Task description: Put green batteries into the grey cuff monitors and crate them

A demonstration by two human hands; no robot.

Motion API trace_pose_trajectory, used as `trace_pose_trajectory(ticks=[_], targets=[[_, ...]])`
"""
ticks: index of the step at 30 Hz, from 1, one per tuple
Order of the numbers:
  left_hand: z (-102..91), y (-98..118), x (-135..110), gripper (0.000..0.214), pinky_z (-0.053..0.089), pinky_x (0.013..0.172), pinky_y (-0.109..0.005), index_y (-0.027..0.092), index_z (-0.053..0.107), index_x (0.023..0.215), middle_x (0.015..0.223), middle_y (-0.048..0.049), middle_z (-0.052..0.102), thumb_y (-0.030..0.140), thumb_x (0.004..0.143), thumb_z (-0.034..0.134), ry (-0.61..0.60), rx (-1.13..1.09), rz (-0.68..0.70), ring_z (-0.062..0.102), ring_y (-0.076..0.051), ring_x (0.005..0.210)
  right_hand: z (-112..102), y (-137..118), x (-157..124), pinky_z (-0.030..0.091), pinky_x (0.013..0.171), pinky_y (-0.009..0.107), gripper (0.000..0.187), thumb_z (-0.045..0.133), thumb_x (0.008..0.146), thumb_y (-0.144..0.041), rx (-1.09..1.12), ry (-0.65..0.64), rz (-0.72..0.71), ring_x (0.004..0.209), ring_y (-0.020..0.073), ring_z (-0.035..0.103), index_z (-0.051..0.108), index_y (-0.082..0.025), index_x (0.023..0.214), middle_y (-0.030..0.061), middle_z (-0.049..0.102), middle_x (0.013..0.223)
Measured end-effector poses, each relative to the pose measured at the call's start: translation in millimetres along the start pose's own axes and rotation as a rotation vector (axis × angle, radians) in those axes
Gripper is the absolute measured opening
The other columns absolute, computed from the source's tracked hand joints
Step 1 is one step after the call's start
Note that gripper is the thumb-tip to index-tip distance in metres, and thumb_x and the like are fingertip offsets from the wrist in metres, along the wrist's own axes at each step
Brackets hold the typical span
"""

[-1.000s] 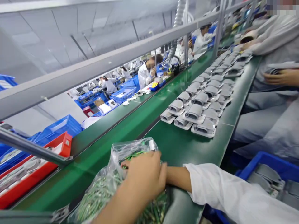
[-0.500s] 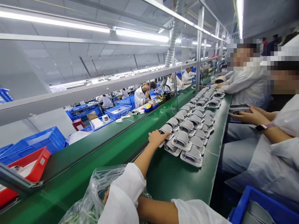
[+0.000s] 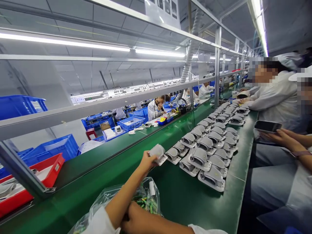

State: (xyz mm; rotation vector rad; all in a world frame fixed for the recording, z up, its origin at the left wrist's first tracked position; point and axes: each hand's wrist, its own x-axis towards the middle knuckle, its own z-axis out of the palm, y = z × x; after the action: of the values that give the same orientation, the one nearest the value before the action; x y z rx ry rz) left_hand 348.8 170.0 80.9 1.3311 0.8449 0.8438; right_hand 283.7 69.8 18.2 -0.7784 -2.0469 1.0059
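My left hand [image 3: 147, 162] is closed on a grey plastic housing [image 3: 157, 154] with a curved hood and a flat flange. It holds the housing above the green bench, at the near left end of the rows. Many like grey housings [image 3: 211, 177] lie in rows on the bench, some stacked on others. My right hand [image 3: 133, 216] is low in front, crossed behind my left forearm at a clear plastic bag [image 3: 156, 191]. Small green and yellow pieces [image 3: 146, 204] fill the bag. The fingers of my right hand are hidden.
A green conveyor belt [image 3: 102, 175] runs along the bench's left side. Beyond it stand a red bin [image 3: 57, 165] and blue crates [image 3: 60, 146]. A metal frame [image 3: 217, 65] rises over the line. At right, one person holds a phone [image 3: 268, 126]; another works farther along.
My left hand has lifted a housing from the left row and brought it leftward and nearer. My right hand has moved rightward at the bag. The view has shifted.
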Motion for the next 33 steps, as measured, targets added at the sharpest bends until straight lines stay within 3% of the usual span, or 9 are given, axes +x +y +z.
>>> trace_pose_trajectory(ticks=[2, 5, 7, 9, 12, 15, 24, 33], targets=[[-48.2, -8.2, -24.8, 0.073, 0.064, 0.078, -0.04, 0.023, 0.05, 0.117, 0.116, -0.0082, 0.065, 0.026, 0.055, 0.089, 0.038, -0.129, -0.015, 0.071, -0.024, 0.096, 7.5, 11.7, -4.5, 0.06, 0.087, 0.033, 0.033, 0.082, 0.077, -0.037, 0.095, 0.059, 0.107, 0.1, 0.0296, 0.077, 0.082, -0.026, 0.108, 0.0027, 0.083, 0.105], [-114.5, -24.8, -64.7, 0.084, 0.062, 0.083, -0.039, 0.024, 0.054, 0.13, 0.115, -0.0076, 0.071, 0.025, 0.054, 0.091, 0.101, -0.237, -0.006, 0.073, -0.026, 0.096, 14.3, 19.0, -9.6, 0.059, 0.084, 0.031, 0.029, 0.089, 0.073, -0.043, 0.142, 0.091, 0.18, 0.093, 0.0274, 0.077, 0.084, -0.026, 0.097, 0.0028, 0.082, 0.095], [-145.7, -35.8, -88.5, 0.084, 0.06, 0.086, -0.037, 0.02, 0.06, 0.129, 0.109, -0.0091, 0.075, 0.027, 0.053, 0.095, 0.117, -0.236, 0.001, 0.073, -0.026, 0.094, 17.1, 16.8, -12.5, 0.058, 0.083, 0.03, 0.026, 0.088, 0.078, -0.044, 0.171, 0.139, 0.161, 0.089, 0.025, 0.076, 0.085, -0.025, 0.095, 0.0033, 0.082, 0.093], [-161.6, -45.6, -108.7, 0.081, 0.058, 0.084, -0.034, 0.016, 0.067, 0.122, 0.101, -0.0097, 0.076, 0.028, 0.049, 0.099, 0.133, -0.219, -0.005, 0.071, -0.025, 0.089, 19.2, 12.4, -17.4, 0.057, 0.087, 0.031, 0.021, 0.083, 0.086, -0.041, 0.195, 0.214, 0.106, 0.092, 0.0238, 0.076, 0.086, -0.023, 0.097, 0.0046, 0.083, 0.095], [-161.6, -56.0, -129.6, 0.078, 0.056, 0.08, -0.031, 0.017, 0.07, 0.114, 0.097, -0.0082, 0.077, 0.025, 0.043, 0.103, 0.235, -0.295, -0.008, 0.071, -0.023, 0.085, 19.7, 7.0, -27.9, 0.056, 0.096, 0.034, 0.019, 0.074, 0.095, -0.036, 0.15, 0.273, 0.015, 0.099, 0.0236, 0.076, 0.084, -0.023, 0.104, 0.0059, 0.083, 0.103], [-157.4, -60.8, -134.3, 0.077, 0.057, 0.08, -0.031, 0.02, 0.069, 0.117, 0.106, -0.0078, 0.077, 0.024, 0.048, 0.102, 0.295, -0.423, -0.008, 0.072, -0.022, 0.088, 14.0, 5.2, -35.3, 0.057, 0.099, 0.037, 0.024, 0.064, 0.102, -0.037, 0.061, 0.361, -0.023, 0.102, 0.024, 0.076, 0.082, -0.024, 0.109, 0.0072, 0.083, 0.109], [-161.1, -79.1, -120.0, 0.05, 0.052, 0.065, -0.026, 0.021, 0.064, 0.111, 0.091, -0.0016, 0.071, 0.045, 0.074, 0.089, 0.337, -0.566, -0.06, 0.067, -0.018, 0.075, -34.4, 10.5, -50.1, 0.057, 0.089, 0.037, 0.03, 0.065, 0.1, -0.045, -0.179, 0.78, 0.123, 0.093, 0.0227, 0.072, 0.08, -0.02, 0.107, 0.0082, 0.079, 0.104], [-156.3, -71.8, -119.6, 0.034, 0.053, 0.068, -0.028, 0.017, 0.07, 0.099, 0.085, -0.0031, 0.073, 0.046, 0.084, 0.08, 0.361, -0.605, -0.132, 0.068, -0.019, 0.075, -33.4, 18.7, -49.6, 0.055, 0.088, 0.037, 0.031, 0.07, 0.095, -0.048, -0.204, 0.844, 0.185, 0.093, 0.0229, 0.072, 0.075, -0.019, 0.105, 0.0079, 0.079, 0.101]])
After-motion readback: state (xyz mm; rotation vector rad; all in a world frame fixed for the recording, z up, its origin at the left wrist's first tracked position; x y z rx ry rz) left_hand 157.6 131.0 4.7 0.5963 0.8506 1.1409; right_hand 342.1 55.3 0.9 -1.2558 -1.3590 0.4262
